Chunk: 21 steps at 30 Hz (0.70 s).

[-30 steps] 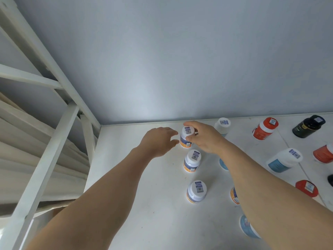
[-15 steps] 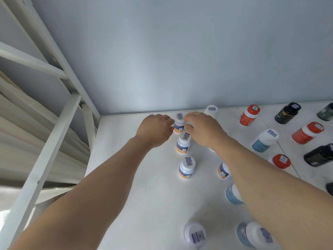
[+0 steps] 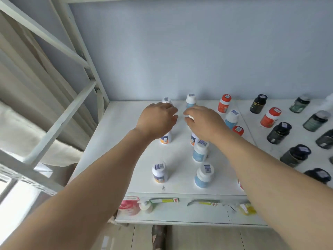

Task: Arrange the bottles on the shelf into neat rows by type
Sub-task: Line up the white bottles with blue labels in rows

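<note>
On the white shelf (image 3: 117, 141), small white bottles with orange-and-blue labels stand in a column at the left: one at the back (image 3: 166, 100), one (image 3: 165, 138) half hidden under my left hand (image 3: 158, 120), one near the front (image 3: 159, 172). My left hand hovers palm down with its fingers curled; its grip is hidden. My right hand (image 3: 203, 121) pinches the white cap of another orange-labelled bottle (image 3: 193, 139). Blue-labelled white bottles (image 3: 200, 152) (image 3: 204, 175) (image 3: 190, 101) stand in the column beside it.
Red bottles (image 3: 224, 103) (image 3: 271, 117) and a blue-labelled one (image 3: 231, 119) stand right of my hands. Dark bottles (image 3: 279, 132) (image 3: 295, 155) fill the far right. White frame bars (image 3: 59, 121) rise at the left. A lower shelf holds a pink pouch (image 3: 128, 204).
The view has pulled back and tilted down, showing the shelf's front edge. Both hands drew back from the rearmost bottle; my right hand now holds a bottle's cap in the second column.
</note>
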### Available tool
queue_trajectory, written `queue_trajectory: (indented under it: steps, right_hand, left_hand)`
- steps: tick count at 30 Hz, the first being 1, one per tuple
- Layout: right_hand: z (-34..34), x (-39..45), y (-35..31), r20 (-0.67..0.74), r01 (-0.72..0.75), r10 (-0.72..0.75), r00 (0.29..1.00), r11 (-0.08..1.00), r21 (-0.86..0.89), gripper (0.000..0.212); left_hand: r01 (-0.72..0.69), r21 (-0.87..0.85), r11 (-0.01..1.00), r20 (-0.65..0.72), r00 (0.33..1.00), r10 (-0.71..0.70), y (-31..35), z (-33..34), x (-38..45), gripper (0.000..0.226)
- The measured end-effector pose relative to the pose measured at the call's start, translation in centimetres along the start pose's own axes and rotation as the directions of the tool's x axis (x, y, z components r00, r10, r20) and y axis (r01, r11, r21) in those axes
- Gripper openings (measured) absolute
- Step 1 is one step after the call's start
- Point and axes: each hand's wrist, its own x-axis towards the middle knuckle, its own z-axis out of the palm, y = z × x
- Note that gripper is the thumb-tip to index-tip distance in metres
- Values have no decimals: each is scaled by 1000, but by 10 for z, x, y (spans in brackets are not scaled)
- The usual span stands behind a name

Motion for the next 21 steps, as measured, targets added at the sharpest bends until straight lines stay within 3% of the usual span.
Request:
queue_trajectory:
  steps: [8,11,14,18,21]
  right_hand:
    - [-20,-115,11,22,-39,36,999,982,183,33]
    - [-15,-154,16,21,-86,83,996,954,286,28]
    - [2,-188,23,32,-166,166,986,916,366,25]
    - [36,-217,30,103,-217,196,975,935,281,33]
    - [67,-225,38,160,-170,145,976,973,156,45]
  left_hand:
    - [108,-65,992,14,994,-108,96,-44,-66,18]
    - [201,-116,973,115,975,-188,116,-49,-94,26]
    - [336,-125,934,303,909,-286,132,-44,-120,37]
    - [425,-145,894,496,813,-305,142,-15,-158,44]
    - [407,-164,898,535,802,-266,144,15,-183,50]
